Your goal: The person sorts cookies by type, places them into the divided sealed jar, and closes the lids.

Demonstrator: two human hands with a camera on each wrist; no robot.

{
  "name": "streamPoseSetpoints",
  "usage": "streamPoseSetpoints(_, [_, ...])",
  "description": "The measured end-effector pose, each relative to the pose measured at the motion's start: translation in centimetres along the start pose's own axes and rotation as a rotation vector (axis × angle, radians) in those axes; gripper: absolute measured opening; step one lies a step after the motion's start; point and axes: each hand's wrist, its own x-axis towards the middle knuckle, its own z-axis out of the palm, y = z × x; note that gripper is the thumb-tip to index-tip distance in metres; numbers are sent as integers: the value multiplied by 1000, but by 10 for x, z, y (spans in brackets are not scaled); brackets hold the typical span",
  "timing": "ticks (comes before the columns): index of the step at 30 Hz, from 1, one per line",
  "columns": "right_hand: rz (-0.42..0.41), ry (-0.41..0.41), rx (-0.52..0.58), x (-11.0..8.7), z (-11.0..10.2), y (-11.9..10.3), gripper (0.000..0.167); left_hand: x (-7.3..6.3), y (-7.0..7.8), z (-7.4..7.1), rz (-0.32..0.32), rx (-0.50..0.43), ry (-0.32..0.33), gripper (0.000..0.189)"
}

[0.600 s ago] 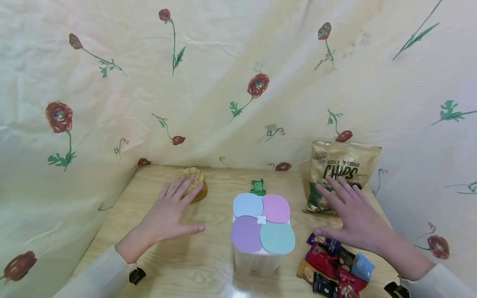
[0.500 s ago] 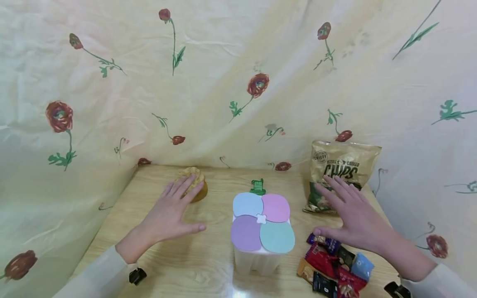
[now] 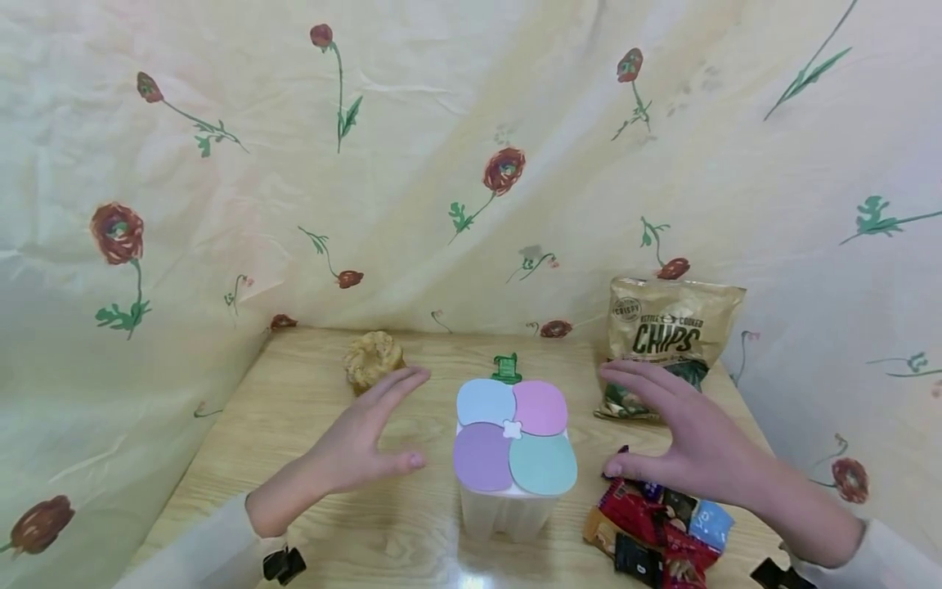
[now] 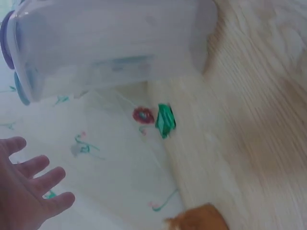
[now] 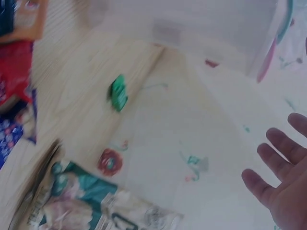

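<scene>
We hold left hand (image 3: 356,446) and right hand (image 3: 684,446) uncurled and empty, apparently spaced to flank the petal-lidded container (image 3: 513,462).

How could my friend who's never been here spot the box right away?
On the wooden table, look between the person's left hand and right hand. There a pale box stands upright. Unlike the chip bag and the wrapped sweets, it has a flower-like lid in blue, pink, purple and teal.
</scene>
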Motion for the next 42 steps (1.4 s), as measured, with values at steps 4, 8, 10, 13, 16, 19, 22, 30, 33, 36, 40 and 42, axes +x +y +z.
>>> streamPoseSetpoints(4, [-56,38,46,2,1,-12,83,3,6,8,-13,-130,-12,94])
streamPoseSetpoints(8, [-96,50,84,6,4,-22,70,7,11,13,-35,-163,-15,97])
streamPoseSetpoints(10, [-109,40,107,9,7,-26,66,10,14,14,-46,-167,-13,99])
streamPoseSetpoints(13, [-132,28,135,11,13,-31,61,12,17,17,-56,-172,-9,101])
streamPoseSetpoints(16, [-173,27,172,11,18,-34,58,15,20,18,-51,-188,-13,102])
streamPoseSetpoints(19, [-205,25,219,11,22,-35,57,18,22,20,-34,-212,-23,102])
streamPoseSetpoints(22, [-217,24,255,11,25,-37,56,20,24,22,-18,-228,-27,101])
streamPoseSetpoints(30, [-188,12,268,7,28,-41,51,23,27,27,-22,-267,-46,100])
streamPoseSetpoints(33, [-186,7,281,5,30,-41,50,24,27,28,-32,-277,-57,101])
streamPoseSetpoints(36, [-186,7,288,4,32,-41,49,25,26,29,-31,-292,-57,102])
streamPoseSetpoints(40, [-182,8,301,3,34,-40,48,25,26,30,-16,-334,-56,101])
streamPoseSetpoints(42, [-180,11,309,3,35,-39,48,26,26,30,-12,-359,-59,101])
